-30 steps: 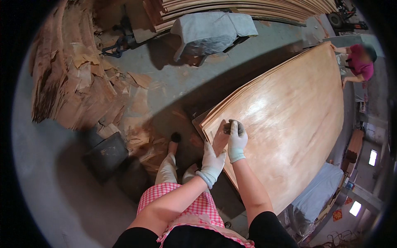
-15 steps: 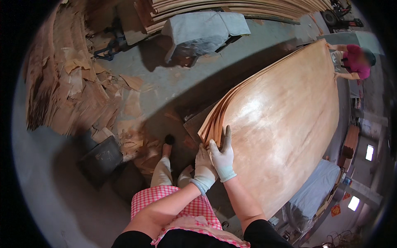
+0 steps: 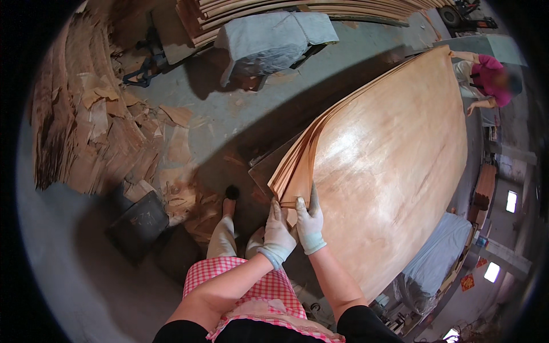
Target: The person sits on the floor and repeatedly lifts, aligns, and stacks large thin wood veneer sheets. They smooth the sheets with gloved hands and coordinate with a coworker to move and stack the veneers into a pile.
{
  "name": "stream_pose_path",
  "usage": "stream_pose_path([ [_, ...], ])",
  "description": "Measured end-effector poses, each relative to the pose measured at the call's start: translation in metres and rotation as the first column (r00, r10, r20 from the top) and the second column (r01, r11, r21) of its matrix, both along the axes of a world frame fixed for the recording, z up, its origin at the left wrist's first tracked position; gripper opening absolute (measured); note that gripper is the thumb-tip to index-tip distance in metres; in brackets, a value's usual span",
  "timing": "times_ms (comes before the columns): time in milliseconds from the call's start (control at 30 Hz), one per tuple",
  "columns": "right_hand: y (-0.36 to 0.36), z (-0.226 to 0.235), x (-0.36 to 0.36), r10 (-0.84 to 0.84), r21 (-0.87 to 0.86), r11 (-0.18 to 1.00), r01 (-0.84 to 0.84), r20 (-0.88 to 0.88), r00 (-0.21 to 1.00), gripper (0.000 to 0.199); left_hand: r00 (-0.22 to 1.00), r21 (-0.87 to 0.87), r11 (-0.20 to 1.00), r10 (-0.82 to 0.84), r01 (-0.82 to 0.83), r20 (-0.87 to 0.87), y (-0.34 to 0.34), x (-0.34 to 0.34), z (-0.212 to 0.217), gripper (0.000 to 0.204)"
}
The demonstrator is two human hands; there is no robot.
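Veneer sheets [image 3: 394, 143] lie stacked ahead and rightward, near corner fanned open. The gloved right hand [image 3: 310, 217] pinches sheet edges between thumb and fingers, scarcely parted; the gloved left hand [image 3: 279, 231] touches the corner, its grip too hidden to tell. A co-worker [image 3: 490, 79] stands at the far end.

- Camera: fisheye on the wearer's head, left one of a side-by-side pair.
- Faces steeply down, as I see it; picture upright.
- Near: apron [image 3: 206, 274], forearms [image 3: 229, 290], at lower edge.
- Mid-range: left hand [image 3: 278, 230], right hand [image 3: 310, 222], below centre.
- Far: co-worker [image 3: 490, 77], small, upper right.
- Coverage wide; straight edges bow toward the rim.
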State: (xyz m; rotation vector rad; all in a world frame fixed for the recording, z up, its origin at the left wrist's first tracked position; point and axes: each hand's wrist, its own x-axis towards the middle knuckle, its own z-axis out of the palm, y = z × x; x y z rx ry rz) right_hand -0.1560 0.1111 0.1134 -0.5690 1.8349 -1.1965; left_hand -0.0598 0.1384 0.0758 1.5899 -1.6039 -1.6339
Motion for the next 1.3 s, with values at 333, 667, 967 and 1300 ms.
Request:
stream_pose_path([
  [333,0.019,0.0,0.002,-0.131,0.017,0.991,0.13,0.064,0.989,0.066,1.0,-0.27,0.963,-0.023,0.022,-0.003,-0.026,0.015,0.003,0.093],
  [667,0.104,0.034,-0.003,-0.094,-0.174,0.982,0.075,-0.107,0.99,0.05,0.981,-0.126,0.982,-0.121,0.141,0.153,-0.043,-0.014,0.017,0.048],
  [967,0.356,-0.012,-0.052,-0.717,0.376,0.024,0.926,0.652,-0.246,0.097,0.795,0.166,0.984,0.148,-0.061,-0.588,-0.001,-0.078,0.167,0.019],
  [1300,0.418,-0.091,-0.109,-0.861,0.253,-0.072,0.965,0.473,-0.188,0.057,0.851,0.37,0.792,0.525,-0.486,-0.004,-0.064,0.021,-0.078,0.038],
])
